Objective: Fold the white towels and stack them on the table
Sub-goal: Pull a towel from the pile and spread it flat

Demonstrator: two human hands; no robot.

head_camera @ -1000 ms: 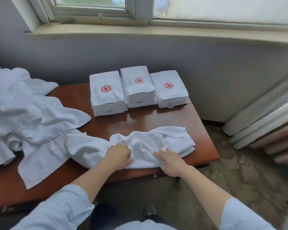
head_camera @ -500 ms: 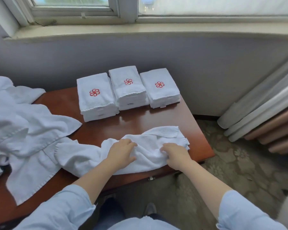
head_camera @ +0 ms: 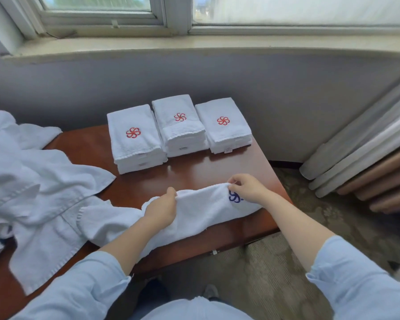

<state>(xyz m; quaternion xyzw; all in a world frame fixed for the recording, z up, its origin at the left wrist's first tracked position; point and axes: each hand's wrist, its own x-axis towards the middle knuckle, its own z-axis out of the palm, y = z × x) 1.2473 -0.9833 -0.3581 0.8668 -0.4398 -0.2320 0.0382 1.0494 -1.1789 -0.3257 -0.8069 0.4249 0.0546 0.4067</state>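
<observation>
The left hand (head_camera: 161, 210) and right hand (head_camera: 247, 190) pinch the towel (head_camera: 201, 211), stretched sideways along the table's (head_camera: 194, 174) front edge.

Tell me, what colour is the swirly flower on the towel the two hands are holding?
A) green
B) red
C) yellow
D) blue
D: the flower mark on the towel, which the left hand grips and the right hand pinches, is blue; only the folded stacks at the back carry red ones.
</observation>
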